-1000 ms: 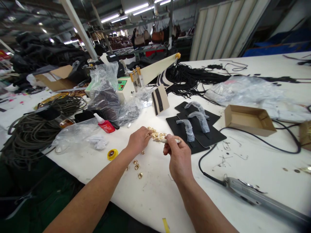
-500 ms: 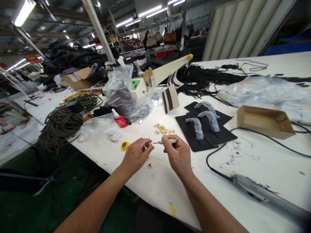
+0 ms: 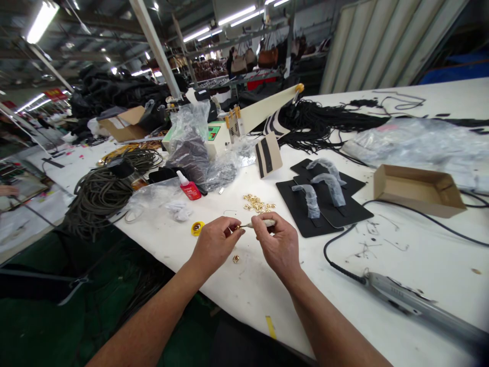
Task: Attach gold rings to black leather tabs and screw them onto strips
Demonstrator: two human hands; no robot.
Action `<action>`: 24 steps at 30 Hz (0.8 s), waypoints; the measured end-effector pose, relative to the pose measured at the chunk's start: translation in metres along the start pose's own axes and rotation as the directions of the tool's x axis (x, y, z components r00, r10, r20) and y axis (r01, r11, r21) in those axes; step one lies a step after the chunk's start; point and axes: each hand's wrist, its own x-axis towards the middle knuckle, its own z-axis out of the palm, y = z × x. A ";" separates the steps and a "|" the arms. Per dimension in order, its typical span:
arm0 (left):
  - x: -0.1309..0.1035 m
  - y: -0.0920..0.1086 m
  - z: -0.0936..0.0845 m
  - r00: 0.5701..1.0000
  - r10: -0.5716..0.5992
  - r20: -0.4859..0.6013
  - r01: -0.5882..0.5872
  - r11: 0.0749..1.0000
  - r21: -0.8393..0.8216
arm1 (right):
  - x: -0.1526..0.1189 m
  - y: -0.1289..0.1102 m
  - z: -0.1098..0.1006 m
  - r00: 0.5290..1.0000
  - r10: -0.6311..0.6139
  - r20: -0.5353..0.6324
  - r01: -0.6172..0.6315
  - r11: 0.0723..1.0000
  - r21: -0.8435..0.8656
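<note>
My left hand (image 3: 213, 243) is pinched around a small gold metal fitting (image 3: 238, 228), mostly hidden by the fingertips. My right hand (image 3: 281, 245) grips a small screwdriver (image 3: 269, 223) by its pale handle. Its thin shaft points left, and the tip meets the fitting. Below the hands a single gold buckle-like piece (image 3: 236, 259) lies on the white table. Just beyond them is a loose pile of gold fittings (image 3: 256, 204). Left of my left hand sits a small round yellow dish (image 3: 193, 230) with dark shiny bits in it.
A red bottle with a white nozzle (image 3: 190, 190) stands behind the dish. To the right lie black panels (image 3: 301, 227) with plastic-wrapped handles, an open cardboard box (image 3: 416, 201) and a grey corded tool (image 3: 405, 298). Coiled cord (image 3: 89, 193) is at the left.
The screwdriver tip has closed in on the fitting, and the left fingers cover more of it. Both hands stay in nearly the same place.
</note>
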 end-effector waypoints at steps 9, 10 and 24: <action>-0.002 0.001 0.001 1.000 -0.017 -0.017 0.017 1.000 -0.017 | 0.000 0.003 0.004 0.993 -0.118 -0.017 0.117 0.993 -0.024; -0.002 0.001 0.001 1.000 -0.016 -0.016 0.015 1.000 -0.007 | 0.000 0.004 0.004 0.988 -0.152 -0.004 0.152 0.988 -0.026; -0.013 -0.010 -0.001 0.991 -0.128 0.038 0.128 0.992 0.004 | 0.000 0.013 0.006 0.983 -0.067 0.171 0.098 0.979 -0.177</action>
